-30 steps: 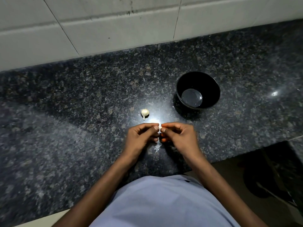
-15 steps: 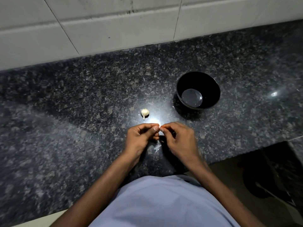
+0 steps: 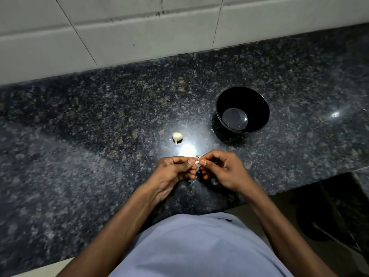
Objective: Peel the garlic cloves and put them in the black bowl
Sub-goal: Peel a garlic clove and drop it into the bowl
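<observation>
over dark counter (image 3: 79, 156): left hand (image 3: 171, 172), right hand (image 3: 223, 170) each grip pinching one garlic clove (image 3: 197, 162); black bowl (image 3: 257, 100) beyond.

1. We find no readable text, label, brand, number or sign anywhere in the head view.
</observation>
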